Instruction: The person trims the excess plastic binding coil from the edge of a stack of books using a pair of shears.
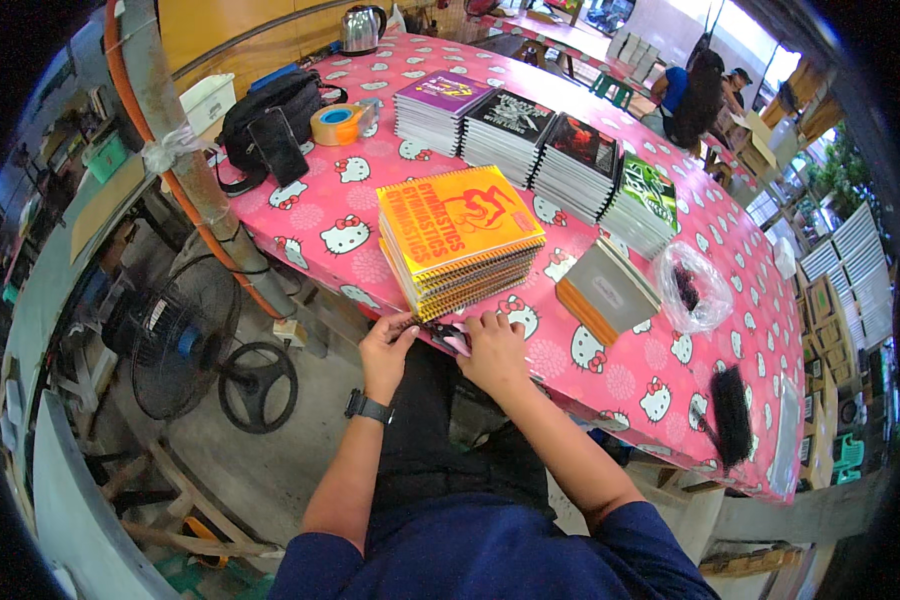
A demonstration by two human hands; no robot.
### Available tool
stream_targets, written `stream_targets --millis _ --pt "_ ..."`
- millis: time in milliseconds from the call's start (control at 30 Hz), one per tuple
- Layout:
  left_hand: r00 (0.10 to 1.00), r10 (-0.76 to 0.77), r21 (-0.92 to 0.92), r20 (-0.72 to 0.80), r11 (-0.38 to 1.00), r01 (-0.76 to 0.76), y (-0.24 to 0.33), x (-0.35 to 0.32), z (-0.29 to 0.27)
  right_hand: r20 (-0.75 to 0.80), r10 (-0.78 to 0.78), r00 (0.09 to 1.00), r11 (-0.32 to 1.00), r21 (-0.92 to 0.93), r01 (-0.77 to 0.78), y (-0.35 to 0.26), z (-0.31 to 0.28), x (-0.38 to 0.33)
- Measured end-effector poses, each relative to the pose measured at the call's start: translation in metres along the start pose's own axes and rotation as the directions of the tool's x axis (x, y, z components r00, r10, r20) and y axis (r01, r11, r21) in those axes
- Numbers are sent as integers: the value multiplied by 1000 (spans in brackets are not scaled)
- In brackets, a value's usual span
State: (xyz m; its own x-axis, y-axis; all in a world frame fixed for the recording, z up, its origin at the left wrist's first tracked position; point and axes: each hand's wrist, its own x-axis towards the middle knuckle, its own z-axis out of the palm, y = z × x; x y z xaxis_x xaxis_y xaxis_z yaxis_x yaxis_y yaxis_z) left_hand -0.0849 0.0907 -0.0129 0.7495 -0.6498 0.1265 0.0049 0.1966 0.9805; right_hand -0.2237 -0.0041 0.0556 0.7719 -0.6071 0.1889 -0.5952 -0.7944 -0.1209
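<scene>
Both hands work at the table (670, 385) edge, at 6 o'clock of the yellow notebook stack (460, 240); the left hand (387, 345) pinches a small dark piece (448, 338), the right hand (495, 350) presses it with fingers together; next move likely needs a steady grip.

Notebook workshop: stacked spiral notebooks (460, 245), stock shelves (855, 265)

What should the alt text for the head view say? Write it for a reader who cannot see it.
A person's left hand and right hand meet on a small dark object at the near edge of a pink patterned table, just below a stack of yellow notebooks. More notebook stacks, a tape roll, a black bag and a kettle lie beyond.
</scene>
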Motion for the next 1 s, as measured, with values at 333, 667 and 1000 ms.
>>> stream_targets --millis 333,667,1000 --pt "996 83 93 -24 992 -81 3 -2 2 -34 5 999 1000 13 -5 -7 1 -2" --pt "967 256 319 -15 918 -238 -3 -5 4 72 -4 997 986 165 -8 6 12 9" --pt "999 -39 -175 16 984 41 -15 4 -3 24 44 999 997 -64 -42 -10 -2 -4"
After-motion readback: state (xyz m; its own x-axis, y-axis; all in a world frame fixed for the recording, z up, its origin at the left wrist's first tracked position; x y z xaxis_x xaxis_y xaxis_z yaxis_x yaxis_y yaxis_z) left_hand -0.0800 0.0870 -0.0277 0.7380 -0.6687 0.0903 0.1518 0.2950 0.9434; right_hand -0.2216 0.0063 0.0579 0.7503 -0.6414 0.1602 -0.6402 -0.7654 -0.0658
